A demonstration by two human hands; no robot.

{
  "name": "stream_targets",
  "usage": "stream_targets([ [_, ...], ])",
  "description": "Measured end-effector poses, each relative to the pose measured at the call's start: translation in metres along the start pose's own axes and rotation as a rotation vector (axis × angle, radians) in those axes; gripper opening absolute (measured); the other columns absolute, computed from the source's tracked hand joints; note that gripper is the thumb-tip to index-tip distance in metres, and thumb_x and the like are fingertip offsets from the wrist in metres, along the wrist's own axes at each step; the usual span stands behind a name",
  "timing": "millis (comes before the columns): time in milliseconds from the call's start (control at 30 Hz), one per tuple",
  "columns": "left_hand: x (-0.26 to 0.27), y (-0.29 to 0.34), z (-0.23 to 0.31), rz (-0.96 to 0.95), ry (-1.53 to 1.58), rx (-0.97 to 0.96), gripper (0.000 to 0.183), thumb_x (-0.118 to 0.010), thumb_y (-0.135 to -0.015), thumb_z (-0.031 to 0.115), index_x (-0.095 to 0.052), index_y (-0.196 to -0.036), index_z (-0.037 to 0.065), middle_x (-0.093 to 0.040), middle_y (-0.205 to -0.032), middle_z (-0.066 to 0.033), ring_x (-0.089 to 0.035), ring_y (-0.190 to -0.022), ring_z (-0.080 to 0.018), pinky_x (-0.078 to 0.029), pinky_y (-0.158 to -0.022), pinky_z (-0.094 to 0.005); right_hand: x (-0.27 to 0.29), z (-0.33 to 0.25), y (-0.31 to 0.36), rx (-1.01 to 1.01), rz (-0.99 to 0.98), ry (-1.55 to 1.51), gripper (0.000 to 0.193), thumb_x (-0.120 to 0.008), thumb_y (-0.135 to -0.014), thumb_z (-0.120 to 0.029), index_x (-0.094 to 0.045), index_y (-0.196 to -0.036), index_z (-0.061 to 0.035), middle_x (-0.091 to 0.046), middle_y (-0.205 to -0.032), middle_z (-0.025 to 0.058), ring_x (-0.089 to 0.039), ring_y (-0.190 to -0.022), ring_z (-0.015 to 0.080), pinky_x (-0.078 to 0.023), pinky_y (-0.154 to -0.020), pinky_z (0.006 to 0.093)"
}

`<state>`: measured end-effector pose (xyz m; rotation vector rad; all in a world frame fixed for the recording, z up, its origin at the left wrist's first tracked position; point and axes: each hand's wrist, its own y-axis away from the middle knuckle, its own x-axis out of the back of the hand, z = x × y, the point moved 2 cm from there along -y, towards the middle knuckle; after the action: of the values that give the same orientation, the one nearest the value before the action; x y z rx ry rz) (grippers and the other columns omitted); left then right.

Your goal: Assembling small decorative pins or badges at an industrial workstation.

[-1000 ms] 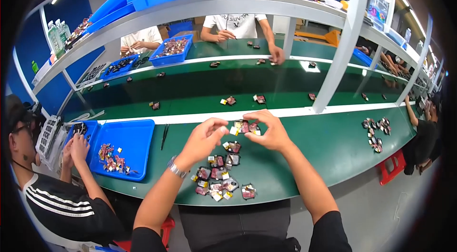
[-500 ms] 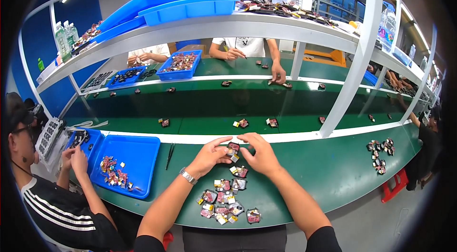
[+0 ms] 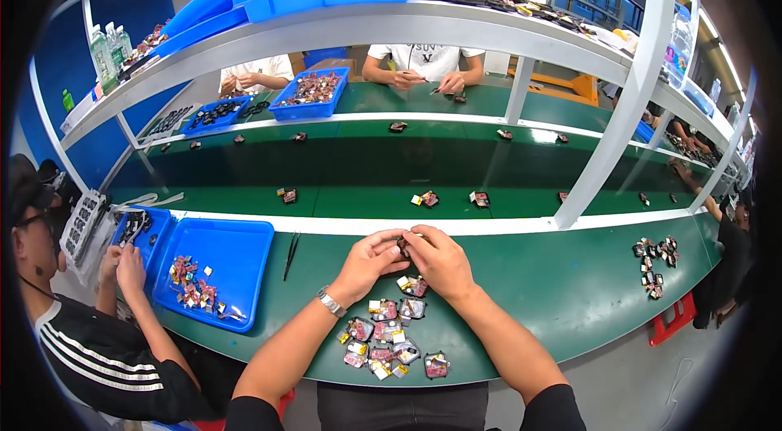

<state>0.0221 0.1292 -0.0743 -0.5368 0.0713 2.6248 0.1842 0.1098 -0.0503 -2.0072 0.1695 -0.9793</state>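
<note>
Above the near edge of the green worktable, my left hand [image 3: 369, 266] and my right hand [image 3: 441, 262] meet with bent fingers. Between them they grip a small electronic module [image 3: 402, 246] in a dark case, mostly hidden by the fingers. Just below my hands lies another such module [image 3: 413, 286] with a pale tab. Several more modules [image 3: 385, 332] form a loose pile between my forearms, showing reddish boards, black frames and yellow-and-silver parts. A single module [image 3: 437, 364] sits at the pile's right side.
Black tweezers [image 3: 291, 257] lie beside a blue tray [image 3: 265, 268] of small boards. A co-worker [image 3: 106, 341] works at the left. Ahead, a green conveyor strip [image 3: 350, 162] carries spaced modules. A white post [image 3: 611, 105] rises at the right, near another module cluster [image 3: 652, 266].
My right hand has closed in on the module, now gripped by both hands. Modules on the strip have shifted slightly right. The person across has brought both hands together.
</note>
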Motion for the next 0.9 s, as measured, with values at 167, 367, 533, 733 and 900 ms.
stream_targets([
  [167,0.006,0.001,-0.008,0.060,-0.019,0.022,0.035,-0.052,-0.097,0.006,-0.049,-0.131,-0.003,-0.062,-0.116,-0.0119,-0.064,-0.102,-0.0182,-0.057,-0.088,-0.0315,-0.006,0.002,0.006,0.033,-0.040,0.023,0.021,-0.068,-0.076,-0.006,-0.065,-0.097,-0.0052,-0.062,-0.098,0.0065,-0.064,-0.085,0.0236,-0.056,-0.069,0.0333],
  [367,0.015,-0.006,-0.010,0.026,-0.016,0.058,0.035,-0.050,-0.098,0.009,-0.049,-0.131,-0.003,-0.062,-0.113,-0.0121,-0.064,-0.099,-0.0180,-0.057,-0.089,-0.0319,-0.005,0.014,0.004,0.058,-0.160,-0.131,0.014,-0.066,-0.078,-0.006,-0.065,-0.092,-0.0064,-0.061,-0.097,0.0046,-0.062,-0.088,0.0242,-0.054,-0.073,0.0371],
  [533,0.019,-0.005,-0.014,0.036,-0.030,0.076,0.036,-0.053,-0.097,0.010,-0.048,-0.131,-0.002,-0.061,-0.114,-0.0136,-0.065,-0.101,-0.0215,-0.057,-0.088,-0.0334,-0.003,0.009,0.004,0.032,-0.162,-0.114,0.014,-0.067,-0.079,-0.009,-0.065,-0.093,-0.0081,-0.060,-0.097,0.0044,-0.061,-0.091,0.0240,-0.054,-0.073,0.0372],
  [733,0.013,-0.009,-0.012,-0.001,-0.120,0.019,0.035,-0.050,-0.098,0.007,-0.047,-0.131,-0.004,-0.060,-0.116,-0.0136,-0.064,-0.104,-0.0217,-0.057,-0.089,-0.0335,-0.001,0.012,0.003,0.080,-0.167,-0.045,0.020,-0.068,-0.077,-0.009,-0.062,-0.096,-0.0082,-0.057,-0.098,0.0054,-0.058,-0.093,0.0260,-0.052,-0.074,0.0393],
  [900,0.014,-0.006,-0.018,-0.020,-0.127,-0.008,0.034,-0.049,-0.098,0.006,-0.048,-0.130,-0.005,-0.059,-0.118,-0.0143,-0.063,-0.105,-0.0228,-0.056,-0.090,-0.0343,0.000,0.012,0.007,0.100,-0.196,-0.045,0.018,-0.068,-0.075,-0.007,-0.060,-0.091,-0.0095,-0.056,-0.099,0.0055,-0.058,-0.094,0.0268,-0.050,-0.077,0.0395],
])
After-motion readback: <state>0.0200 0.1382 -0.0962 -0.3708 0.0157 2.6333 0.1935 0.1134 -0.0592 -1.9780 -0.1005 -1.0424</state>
